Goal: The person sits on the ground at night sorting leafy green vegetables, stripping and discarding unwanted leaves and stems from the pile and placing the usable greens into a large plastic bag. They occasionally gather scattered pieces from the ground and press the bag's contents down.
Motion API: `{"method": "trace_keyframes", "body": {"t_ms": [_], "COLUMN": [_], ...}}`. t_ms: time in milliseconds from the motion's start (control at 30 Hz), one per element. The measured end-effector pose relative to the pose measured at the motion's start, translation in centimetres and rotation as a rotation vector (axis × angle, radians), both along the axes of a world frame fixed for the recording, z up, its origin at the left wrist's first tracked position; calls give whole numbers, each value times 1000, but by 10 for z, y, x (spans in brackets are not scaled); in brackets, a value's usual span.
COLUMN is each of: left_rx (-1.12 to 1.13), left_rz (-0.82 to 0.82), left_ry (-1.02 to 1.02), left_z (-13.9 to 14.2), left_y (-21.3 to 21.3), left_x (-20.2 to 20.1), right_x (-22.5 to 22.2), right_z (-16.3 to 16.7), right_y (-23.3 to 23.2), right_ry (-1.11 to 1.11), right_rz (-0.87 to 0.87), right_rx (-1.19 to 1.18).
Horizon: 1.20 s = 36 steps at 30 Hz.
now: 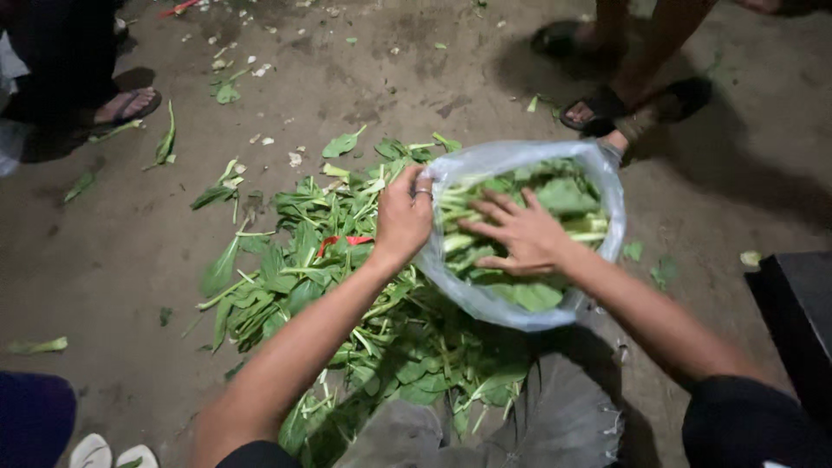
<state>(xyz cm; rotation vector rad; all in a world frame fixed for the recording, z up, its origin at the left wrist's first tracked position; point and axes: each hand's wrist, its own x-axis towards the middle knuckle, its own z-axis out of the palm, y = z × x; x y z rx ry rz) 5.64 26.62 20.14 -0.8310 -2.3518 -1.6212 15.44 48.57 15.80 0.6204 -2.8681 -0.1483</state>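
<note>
Left hand (403,217) grips the bag (520,312) rim at the bag's 9 o'clock edge, fingers curled over the plastic, ring (422,193) on one finger. Right hand (520,236) is inside the bag mouth, palm down, fingers spread flat on the greens (563,199) in it; open, not gripping anything. Bag is clear plastic, mouth facing up toward the camera, sitting just right of frame centre, stuffed with leafy stalks.

Leaf pile (303,277) spreads on the dirt ground (130,260) from bag's 9 o'clock down to 6 o'clock, touching the bag. A red strip (342,243) lies in the pile, just left of the left wrist. Loose leaves scattered toward 10 and 11 o'clock, one more leaf (36,346) at far 8 o'clock.

Other people: two sandalled feet (607,108) at 1 o'clock, just beyond the bag; one foot in a flip-flop (128,106) at 10 o'clock, well apart. White slippers (113,455) at bottom left corner. Dark box (802,312) at 3 o'clock edge, well apart from the bag. Grey cloth (555,416) at 6 o'clock, under the bag's lower edge, partly over the pile.
</note>
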Motion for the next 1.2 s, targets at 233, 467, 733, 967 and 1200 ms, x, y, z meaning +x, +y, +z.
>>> {"method": "trace_keyframes", "body": {"t_ms": [233,467,733,967,1200], "left_rx": [131,262,-556,-665,-622], "left_rz": [-154,-424,177,171,142], "left_ry": [-14,-330,-39,-333,-315], "left_z": [-24,-50,-210,-277,-289], "left_y": [-2,-28,-108,-117,-129], "left_x": [5,3,49,87,84], "right_x": [-4,-21,-5,37,126], "right_z": [-28,-35,-27,5,-32], "right_y": [3,22,25,-6,-110], "right_ry": [-194,-92,86,320,356], "right_rz": [-139,-39,92,-59,314], "right_rx": [-177,-250,-520,-542,-1168]}}
